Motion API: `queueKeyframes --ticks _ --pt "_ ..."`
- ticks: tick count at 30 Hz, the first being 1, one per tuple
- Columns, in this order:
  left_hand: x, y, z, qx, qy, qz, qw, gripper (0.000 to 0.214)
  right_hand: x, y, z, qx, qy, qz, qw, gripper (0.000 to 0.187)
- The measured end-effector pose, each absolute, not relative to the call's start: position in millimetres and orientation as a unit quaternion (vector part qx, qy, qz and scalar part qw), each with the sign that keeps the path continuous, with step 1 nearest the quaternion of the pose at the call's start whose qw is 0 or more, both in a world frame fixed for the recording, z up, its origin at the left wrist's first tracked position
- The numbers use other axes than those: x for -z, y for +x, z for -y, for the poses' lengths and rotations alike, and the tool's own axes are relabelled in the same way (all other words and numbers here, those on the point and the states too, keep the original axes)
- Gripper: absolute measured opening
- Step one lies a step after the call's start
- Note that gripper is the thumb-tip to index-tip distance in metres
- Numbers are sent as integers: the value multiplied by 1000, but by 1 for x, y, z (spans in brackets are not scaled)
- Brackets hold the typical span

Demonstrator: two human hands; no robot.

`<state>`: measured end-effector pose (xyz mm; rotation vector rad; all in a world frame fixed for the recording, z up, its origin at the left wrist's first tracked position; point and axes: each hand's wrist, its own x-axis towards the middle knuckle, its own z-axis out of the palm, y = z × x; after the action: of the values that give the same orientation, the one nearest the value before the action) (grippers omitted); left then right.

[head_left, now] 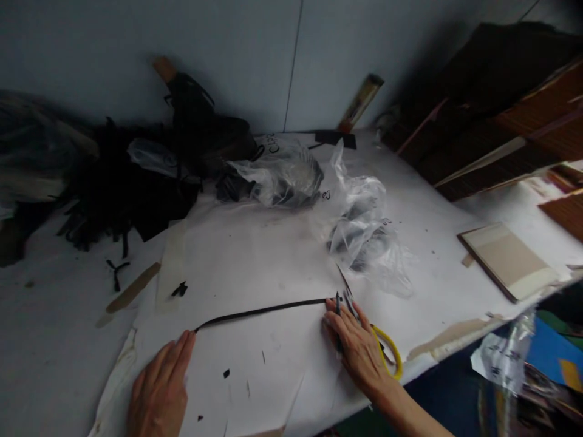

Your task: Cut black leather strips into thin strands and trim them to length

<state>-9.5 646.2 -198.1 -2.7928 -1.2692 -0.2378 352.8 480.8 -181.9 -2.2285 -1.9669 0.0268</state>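
Note:
A thin black strip (268,310) lies stretched across the white-covered table between my hands. My left hand (159,385) has its fingers together, pinching or pressing the strip's left end. At the other end, my right hand (357,346) keeps fingertips on the strip and holds a dark pen (337,301), its tip pointing away from me. Scissors with a yellow handle (396,358) are by the right hand, their blades showing past the fingers; whether that hand grips them I cannot tell. Small black scraps (226,373) lie in front of me.
Clear plastic bags (291,179) with dark contents stand behind the strip, another bag (364,230) nearer the right hand. A heap of black strips (132,188) is at back left. A flat board (507,261) lies right, below stacked brown material (501,133). The wall (228,54) closes the back.

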Motion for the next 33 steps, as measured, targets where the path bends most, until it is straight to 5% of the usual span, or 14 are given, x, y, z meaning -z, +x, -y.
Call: queueKeyframes --ticks 11,27,33 --pt "185 24 -679 114 -912 394 -3 35 176 359 -493 -59 -764 633 105 38" --pt "189 8 -713 82 -924 353 121 52 182 360 -504 -33 -752 651 99 32" --pt "183 31 -661 80 -903 422 33 62 198 367 -489 -1 -713 688 138 68"
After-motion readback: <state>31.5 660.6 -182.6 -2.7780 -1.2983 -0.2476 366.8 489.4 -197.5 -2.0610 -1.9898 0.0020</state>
